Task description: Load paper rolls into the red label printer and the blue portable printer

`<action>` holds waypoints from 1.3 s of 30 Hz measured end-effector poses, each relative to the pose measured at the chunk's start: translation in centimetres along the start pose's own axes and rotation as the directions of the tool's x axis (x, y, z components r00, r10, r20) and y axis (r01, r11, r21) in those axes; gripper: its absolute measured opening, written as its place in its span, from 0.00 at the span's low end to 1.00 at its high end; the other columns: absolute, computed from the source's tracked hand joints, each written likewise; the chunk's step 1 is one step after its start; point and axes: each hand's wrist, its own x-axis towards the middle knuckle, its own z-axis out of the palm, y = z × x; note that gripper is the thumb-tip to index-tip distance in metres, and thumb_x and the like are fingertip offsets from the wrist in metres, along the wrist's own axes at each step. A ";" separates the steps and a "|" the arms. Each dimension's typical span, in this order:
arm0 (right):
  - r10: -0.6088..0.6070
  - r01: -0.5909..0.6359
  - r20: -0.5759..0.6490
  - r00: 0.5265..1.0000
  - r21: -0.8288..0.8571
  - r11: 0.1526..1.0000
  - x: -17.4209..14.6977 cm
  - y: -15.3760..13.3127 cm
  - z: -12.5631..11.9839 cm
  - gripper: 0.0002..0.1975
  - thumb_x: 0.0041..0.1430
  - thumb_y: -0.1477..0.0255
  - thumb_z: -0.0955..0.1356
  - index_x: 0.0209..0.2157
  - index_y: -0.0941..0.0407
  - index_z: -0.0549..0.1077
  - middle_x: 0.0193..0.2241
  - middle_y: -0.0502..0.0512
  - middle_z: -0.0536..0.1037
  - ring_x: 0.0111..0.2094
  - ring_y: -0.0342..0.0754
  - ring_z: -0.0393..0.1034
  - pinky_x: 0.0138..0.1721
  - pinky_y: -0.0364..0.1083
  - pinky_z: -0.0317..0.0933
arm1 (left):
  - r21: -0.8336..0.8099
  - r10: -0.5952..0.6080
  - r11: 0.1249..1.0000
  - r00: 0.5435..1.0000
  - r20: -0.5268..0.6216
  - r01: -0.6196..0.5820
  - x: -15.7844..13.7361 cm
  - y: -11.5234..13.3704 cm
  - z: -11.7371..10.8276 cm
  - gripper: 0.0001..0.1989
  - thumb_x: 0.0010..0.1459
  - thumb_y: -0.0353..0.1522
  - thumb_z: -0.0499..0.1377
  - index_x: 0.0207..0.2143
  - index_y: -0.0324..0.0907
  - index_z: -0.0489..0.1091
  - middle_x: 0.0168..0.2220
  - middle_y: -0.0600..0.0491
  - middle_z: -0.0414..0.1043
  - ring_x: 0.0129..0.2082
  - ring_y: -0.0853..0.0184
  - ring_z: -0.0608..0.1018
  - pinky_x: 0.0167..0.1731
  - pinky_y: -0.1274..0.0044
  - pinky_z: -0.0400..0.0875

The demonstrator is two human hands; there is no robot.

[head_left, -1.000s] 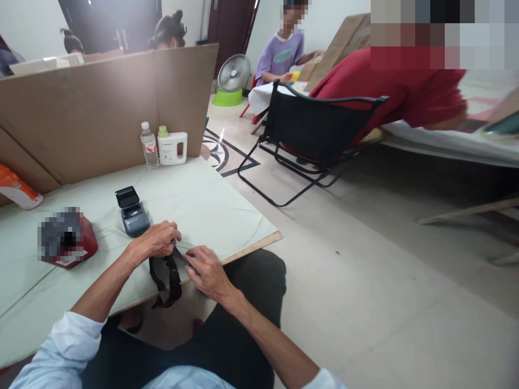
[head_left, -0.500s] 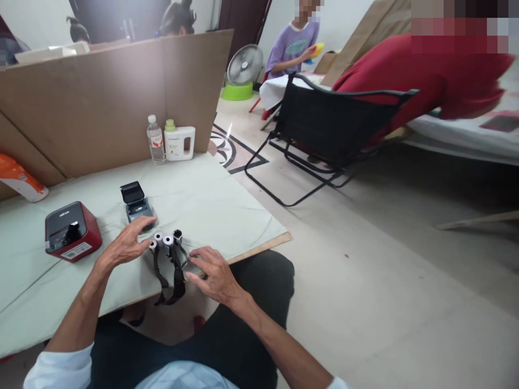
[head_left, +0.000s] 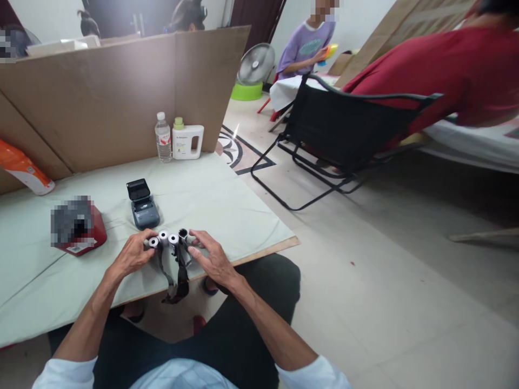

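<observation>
Several small white paper rolls (head_left: pixel 173 238) with dark cores stand side by side near the table's front edge. The roll at the right end (head_left: pixel 183 234) has a black hollow end. Dark strips (head_left: pixel 182 283) trail from the group over the edge. My left hand (head_left: pixel 132 253) has thumb and forefinger closed against the leftmost roll (head_left: pixel 153 243). From the other side, the thumb and forefinger of my right hand (head_left: pixel 213 259) press on the dark-ended roll, a little apart from each other. Just beyond the rolls lies a small dark portable printer (head_left: pixel 145 214), its lid raised.
A red and black box-shaped device (head_left: pixel 96 227) stands left on the table (head_left: pixel 227 200). An orange and white bottle (head_left: pixel 30 170), a water bottle (head_left: pixel 163 141) and a white jug (head_left: pixel 187 143) sit by the cardboard screen (head_left: pixel 121 97). Right are a folding chair (head_left: pixel 344 124) and other people.
Both my hands have come in closer and now touch the outer rolls. The rolls stand in a tighter row. My left hand no longer covers the printer's front. The view has shifted slightly.
</observation>
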 end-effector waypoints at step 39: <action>-0.264 0.280 0.115 0.958 -0.158 0.947 7.4 -3.0 -0.3 0.27 0.62 0.72 0.72 0.62 0.51 0.69 0.54 0.61 0.75 0.52 0.54 0.73 0.54 0.55 0.71 | -0.005 0.186 0.981 0.958 -0.219 -0.192 2.1 2.2 -4.9 0.12 0.60 0.28 0.58 0.44 0.41 0.79 0.43 0.47 0.79 0.41 0.64 0.79 0.36 0.75 0.72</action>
